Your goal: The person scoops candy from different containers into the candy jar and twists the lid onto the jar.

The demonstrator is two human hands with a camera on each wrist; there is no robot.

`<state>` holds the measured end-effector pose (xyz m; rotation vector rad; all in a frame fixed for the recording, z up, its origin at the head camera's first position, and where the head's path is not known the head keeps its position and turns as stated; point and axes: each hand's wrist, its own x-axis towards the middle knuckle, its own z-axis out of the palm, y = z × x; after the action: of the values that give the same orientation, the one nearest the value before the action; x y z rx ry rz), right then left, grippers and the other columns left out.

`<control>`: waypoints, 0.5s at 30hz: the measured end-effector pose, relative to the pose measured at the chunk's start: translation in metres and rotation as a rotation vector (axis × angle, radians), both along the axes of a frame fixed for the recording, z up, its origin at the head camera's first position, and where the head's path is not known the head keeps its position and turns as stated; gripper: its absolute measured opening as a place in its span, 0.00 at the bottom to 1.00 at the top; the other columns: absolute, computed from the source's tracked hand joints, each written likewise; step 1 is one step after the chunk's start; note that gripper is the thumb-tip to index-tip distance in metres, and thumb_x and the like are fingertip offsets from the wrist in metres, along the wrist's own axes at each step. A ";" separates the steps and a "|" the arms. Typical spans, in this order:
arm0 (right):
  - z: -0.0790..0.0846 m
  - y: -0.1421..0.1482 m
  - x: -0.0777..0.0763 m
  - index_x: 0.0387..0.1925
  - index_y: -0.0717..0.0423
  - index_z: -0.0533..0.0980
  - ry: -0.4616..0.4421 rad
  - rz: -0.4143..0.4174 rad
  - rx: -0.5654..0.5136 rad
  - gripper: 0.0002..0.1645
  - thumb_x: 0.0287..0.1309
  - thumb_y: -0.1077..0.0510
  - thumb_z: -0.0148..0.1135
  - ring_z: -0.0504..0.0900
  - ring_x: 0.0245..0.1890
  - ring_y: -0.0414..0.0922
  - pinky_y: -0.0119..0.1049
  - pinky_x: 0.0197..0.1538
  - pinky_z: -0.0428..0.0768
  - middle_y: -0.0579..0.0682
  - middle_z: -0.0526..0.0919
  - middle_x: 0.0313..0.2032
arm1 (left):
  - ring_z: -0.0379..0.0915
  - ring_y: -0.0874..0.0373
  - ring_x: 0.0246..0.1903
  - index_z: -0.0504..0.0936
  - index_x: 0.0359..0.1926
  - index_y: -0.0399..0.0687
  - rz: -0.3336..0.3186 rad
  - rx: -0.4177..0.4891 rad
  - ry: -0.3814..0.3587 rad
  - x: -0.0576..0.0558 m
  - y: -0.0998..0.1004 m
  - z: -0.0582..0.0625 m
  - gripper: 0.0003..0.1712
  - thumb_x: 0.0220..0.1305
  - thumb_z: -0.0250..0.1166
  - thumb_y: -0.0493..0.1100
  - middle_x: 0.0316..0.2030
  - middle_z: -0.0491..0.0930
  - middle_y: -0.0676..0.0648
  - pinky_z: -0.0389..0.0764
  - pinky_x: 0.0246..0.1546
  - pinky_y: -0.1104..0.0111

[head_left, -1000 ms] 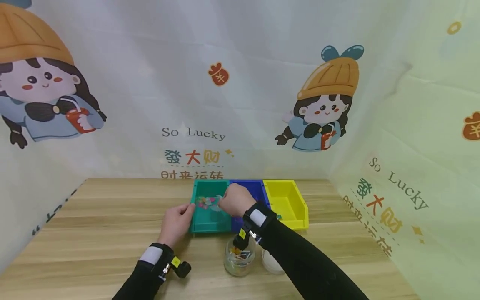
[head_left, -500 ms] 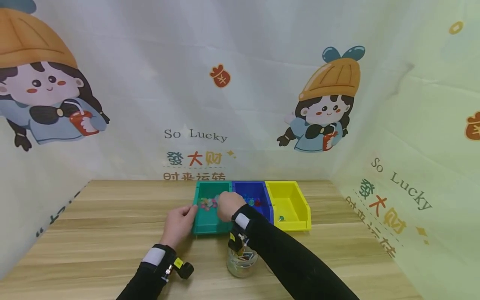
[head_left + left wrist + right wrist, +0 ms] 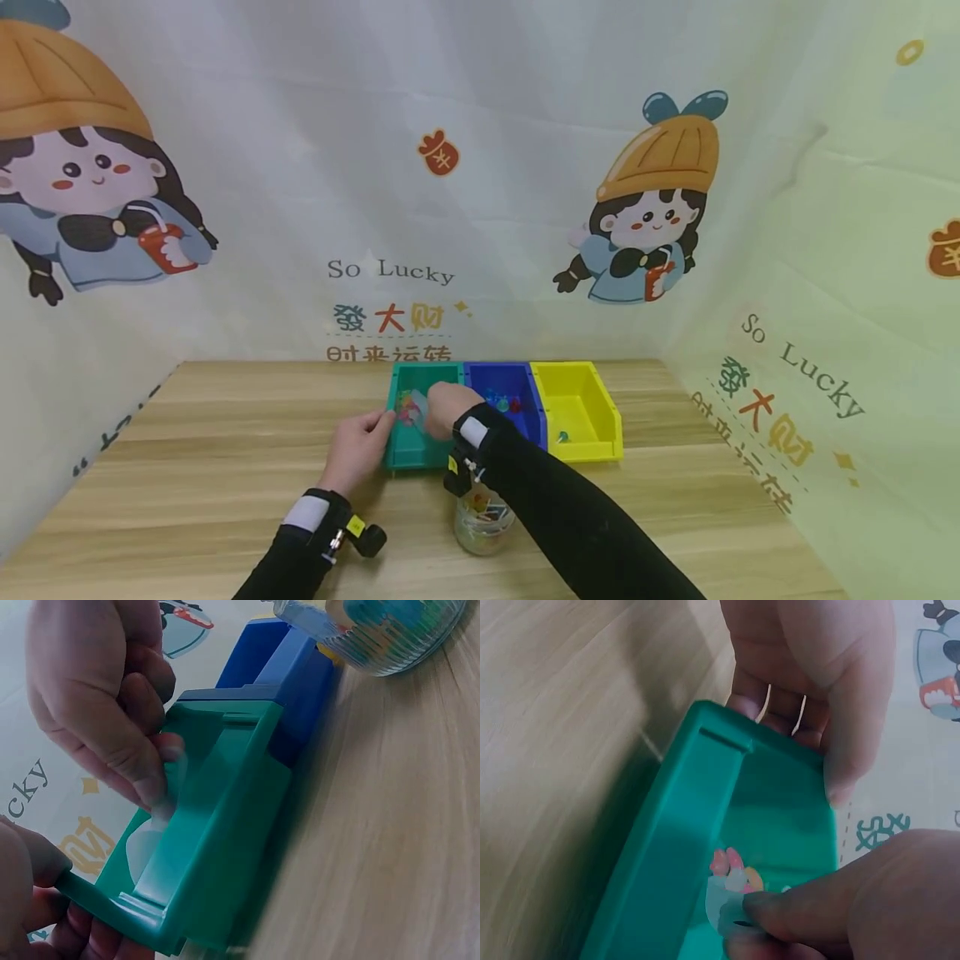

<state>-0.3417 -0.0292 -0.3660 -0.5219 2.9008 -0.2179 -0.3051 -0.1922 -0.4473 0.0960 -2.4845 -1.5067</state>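
My right hand (image 3: 447,410) pinches the handle of a small translucent plastic scoop (image 3: 145,851) inside the green bin (image 3: 422,454). In the right wrist view, the scoop's flat end meets several small pink, white and yellow pieces (image 3: 733,870) on the bin floor; their exact kind is unclear. My left hand (image 3: 356,450) grips the bin's left wall, thumb inside and fingers outside and underneath. Close in front of the bins stands a clear glass jar (image 3: 483,533) with mixed coloured pieces in it, partly behind my right wrist.
A blue bin (image 3: 531,421) joins the green one on the right and holds blue and red pieces (image 3: 504,405). Beyond it, a yellow bin (image 3: 581,400) contains one teal piece (image 3: 562,437). A printed cloth (image 3: 495,208) hangs behind the wooden table (image 3: 247,433).
My right hand has gone from above the blue bin's edge down and left into the green bin, bringing the scoop to the pieces. My left hand keeps its grip. My forearm now hides a white round item.
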 end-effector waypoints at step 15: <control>-0.001 -0.004 -0.008 0.29 0.56 0.75 -0.062 -0.039 -0.084 0.15 0.75 0.58 0.64 0.73 0.30 0.45 0.35 0.35 0.71 0.49 0.76 0.31 | 0.69 0.55 0.34 0.91 0.42 0.36 -0.001 -0.013 -0.015 0.002 -0.003 0.003 0.22 0.85 0.59 0.48 0.26 0.76 0.51 0.67 0.34 0.68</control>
<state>-0.3494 -0.0335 -0.3668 -0.4639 2.8535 -0.3566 -0.3030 -0.1950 -0.4446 0.1041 -2.5060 -1.4950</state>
